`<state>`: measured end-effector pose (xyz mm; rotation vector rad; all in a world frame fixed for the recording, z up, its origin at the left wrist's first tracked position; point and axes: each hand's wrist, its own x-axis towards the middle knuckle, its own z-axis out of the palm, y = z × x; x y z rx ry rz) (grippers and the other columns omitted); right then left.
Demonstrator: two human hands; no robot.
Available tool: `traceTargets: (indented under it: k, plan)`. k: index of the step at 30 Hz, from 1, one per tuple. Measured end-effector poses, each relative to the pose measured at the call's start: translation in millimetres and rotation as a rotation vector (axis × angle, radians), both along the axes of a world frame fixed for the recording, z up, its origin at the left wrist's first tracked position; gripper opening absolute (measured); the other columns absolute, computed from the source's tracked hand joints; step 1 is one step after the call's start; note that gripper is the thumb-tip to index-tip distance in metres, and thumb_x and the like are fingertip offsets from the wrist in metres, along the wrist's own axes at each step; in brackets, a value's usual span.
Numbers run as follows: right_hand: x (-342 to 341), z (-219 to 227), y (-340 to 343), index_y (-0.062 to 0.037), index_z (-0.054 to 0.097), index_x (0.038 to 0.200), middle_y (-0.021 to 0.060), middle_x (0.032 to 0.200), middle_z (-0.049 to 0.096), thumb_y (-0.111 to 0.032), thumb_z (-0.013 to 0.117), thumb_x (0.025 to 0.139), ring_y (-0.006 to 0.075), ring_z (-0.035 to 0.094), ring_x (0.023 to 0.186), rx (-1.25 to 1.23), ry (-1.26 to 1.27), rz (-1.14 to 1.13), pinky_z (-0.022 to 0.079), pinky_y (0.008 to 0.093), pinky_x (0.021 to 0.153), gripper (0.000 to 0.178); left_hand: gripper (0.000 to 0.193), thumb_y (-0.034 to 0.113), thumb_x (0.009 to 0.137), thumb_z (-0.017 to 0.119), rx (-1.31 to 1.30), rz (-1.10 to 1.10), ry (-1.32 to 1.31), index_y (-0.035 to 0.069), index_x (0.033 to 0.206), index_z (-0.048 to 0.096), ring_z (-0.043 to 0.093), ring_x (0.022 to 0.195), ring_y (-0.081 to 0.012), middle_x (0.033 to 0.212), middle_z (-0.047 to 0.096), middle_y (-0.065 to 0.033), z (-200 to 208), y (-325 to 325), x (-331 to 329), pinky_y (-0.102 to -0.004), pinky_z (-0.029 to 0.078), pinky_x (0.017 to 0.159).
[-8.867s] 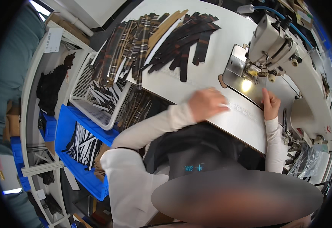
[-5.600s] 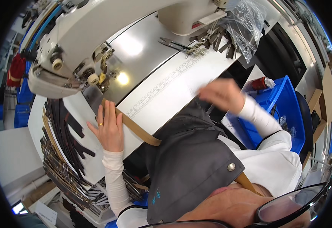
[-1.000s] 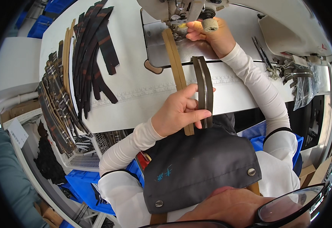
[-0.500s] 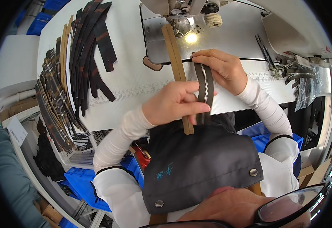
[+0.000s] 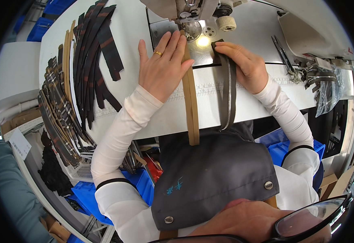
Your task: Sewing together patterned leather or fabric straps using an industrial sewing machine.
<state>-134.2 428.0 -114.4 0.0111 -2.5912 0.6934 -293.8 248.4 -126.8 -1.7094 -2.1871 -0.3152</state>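
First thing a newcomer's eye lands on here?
Probably the metal-toothed zipper, its upper end pinched by the right hand at center-right. Next, the left hand, spread flat against the tan strip just before the sewing machine. Then the fanned dark strips and plaid strips along the left side of the white table.

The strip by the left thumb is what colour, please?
The strip is tan, clearest in the head view.

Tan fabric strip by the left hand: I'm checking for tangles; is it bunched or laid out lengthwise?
Laid out lengthwise: the tan fabric strip runs nearly straight to the apron.
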Motion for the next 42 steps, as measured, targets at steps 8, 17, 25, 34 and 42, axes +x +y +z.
traceTargets:
  k: [8, 17, 25, 34, 42]
  plan:
    - [0.9, -2.1, 5.9, -0.0014, 0.058, 0.106, 0.0121, 0.115, 0.063, 0.015, 0.057, 0.073, 0.0278, 0.065, 0.096, -0.064, -0.02, -0.023, 0.054, 0.0302, 0.079, 0.036, 0.053, 0.04, 0.08, 0.067, 0.025, 0.015, 0.039, 0.007, 0.12, 0.056, 0.044, 0.123, -0.0196, 0.127, 0.054, -0.0034, -0.8, 3.3, 1.2, -0.0669, 0.028, 0.095]
    - [-1.7, 0.7, 2.4, -0.0019, 0.06, 0.105, 0.0113, 0.116, 0.062, 0.014, 0.057, 0.074, 0.0269, 0.065, 0.094, -0.054, 0.005, -0.02, 0.054, 0.0294, 0.077, 0.035, 0.053, 0.045, 0.084, 0.06, -0.054, 0.022, 0.039, 0.012, 0.125, 0.054, 0.043, 0.124, -0.0185, 0.129, 0.053, 0.0019, 8.9, 2.3, -3.1, -0.0676, 0.023, 0.096]
    - [-1.6, -0.3, 4.3, -0.0018, 0.06, 0.102, 0.0108, 0.113, 0.062, 0.012, 0.056, 0.077, 0.0261, 0.065, 0.092, -0.071, 0.012, -0.039, 0.054, 0.0298, 0.076, 0.029, 0.056, 0.042, 0.079, 0.067, 0.024, -0.024, -0.032, 0.008, 0.121, 0.053, 0.041, 0.126, -0.017, 0.124, 0.057, 0.0005, 2.1, 5.5, -7.4, -0.0687, 0.024, 0.096]
    - [-3.7, 1.6, 1.3, -0.0009, 0.059, 0.093, 0.01, 0.098, 0.062, 0.006, 0.062, 0.075, 0.028, 0.064, 0.077, 0.005, 0.076, -0.04, 0.054, 0.0325, 0.065, 0.02, 0.052, 0.042, 0.081, 0.066, 0.021, -0.035, -0.074, 0.009, 0.119, 0.052, 0.036, 0.131, -0.0166, 0.127, 0.056, 0.001, -1.3, 4.6, -8.9, -0.0677, 0.022, 0.097]
    - [-4.4, 3.9, 1.2, -0.0009, 0.06, 0.095, 0.0105, 0.097, 0.063, 0.005, 0.061, 0.077, 0.0285, 0.064, 0.079, -0.018, 0.081, -0.032, 0.053, 0.0327, 0.066, 0.019, 0.048, 0.039, 0.079, 0.068, 0.081, -0.014, -0.067, 0.01, 0.116, 0.054, 0.041, 0.126, -0.019, 0.124, 0.057, 0.0005, -3.9, 8.4, -6.0, -0.0654, 0.023, 0.098]
